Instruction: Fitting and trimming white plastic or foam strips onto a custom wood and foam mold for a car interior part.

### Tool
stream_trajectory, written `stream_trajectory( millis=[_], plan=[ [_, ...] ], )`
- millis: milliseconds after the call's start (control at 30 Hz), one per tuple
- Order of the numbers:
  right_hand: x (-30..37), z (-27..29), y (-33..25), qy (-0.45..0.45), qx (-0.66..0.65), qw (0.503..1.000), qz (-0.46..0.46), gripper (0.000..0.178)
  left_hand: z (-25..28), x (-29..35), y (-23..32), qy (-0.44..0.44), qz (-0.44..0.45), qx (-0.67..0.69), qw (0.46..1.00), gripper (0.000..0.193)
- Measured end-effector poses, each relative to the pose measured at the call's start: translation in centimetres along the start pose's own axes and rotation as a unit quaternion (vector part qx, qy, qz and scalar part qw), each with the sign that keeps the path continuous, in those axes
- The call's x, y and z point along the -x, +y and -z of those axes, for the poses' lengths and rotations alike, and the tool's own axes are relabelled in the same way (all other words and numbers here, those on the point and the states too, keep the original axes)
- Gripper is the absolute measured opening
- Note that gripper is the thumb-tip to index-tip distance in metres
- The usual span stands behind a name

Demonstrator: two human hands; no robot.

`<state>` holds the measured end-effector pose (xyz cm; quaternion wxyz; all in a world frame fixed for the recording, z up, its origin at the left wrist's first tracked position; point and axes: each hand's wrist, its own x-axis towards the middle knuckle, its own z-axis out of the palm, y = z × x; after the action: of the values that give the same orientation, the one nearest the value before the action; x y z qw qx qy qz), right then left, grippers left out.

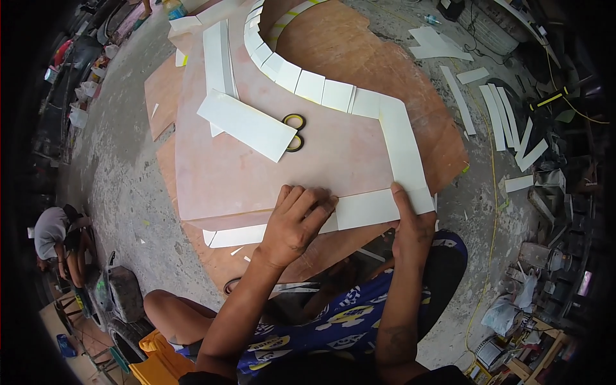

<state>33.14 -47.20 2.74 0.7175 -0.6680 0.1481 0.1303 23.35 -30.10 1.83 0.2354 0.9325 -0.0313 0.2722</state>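
Observation:
A pale pink panel [256,173] lies before me with white card strips along its right, near and curved edges. My left hand [296,221] is closed at the near edge, its fingers curled and its fingertips against the left end of a white strip [362,208]; anything pinched between them is hidden. At the near right corner my right hand [412,224] grips that strip, thumb on top and the other fingers out of sight below. A loose white card piece [247,124] rests on the panel, partly covering scissors whose black and yellow handles [294,122] stick out.
Brown board [443,128] extends under the panel. White offcuts [500,115] lie on the concrete floor at right, near a yellow cord [491,256]. Another scissors handle [230,285] shows near my left forearm. A person [61,237] bends over at far left.

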Motion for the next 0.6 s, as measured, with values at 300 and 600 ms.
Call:
stream_trajectory(
  millis=[300, 600],
  plan=[
    [0.2, 0.4, 0.5, -0.113, -0.085, 0.989, -0.041, 0.041, 0.1, -0.8, 1.0, -0.005, 0.074, 0.052, 0.996, 0.02],
    [1.4, -1.1, 0.3, -0.144, -0.098, 0.985, -0.02, 0.037, -0.1, -1.0, 1.4, -0.002, 0.2, 0.143, 0.969, 0.026]
  ],
)
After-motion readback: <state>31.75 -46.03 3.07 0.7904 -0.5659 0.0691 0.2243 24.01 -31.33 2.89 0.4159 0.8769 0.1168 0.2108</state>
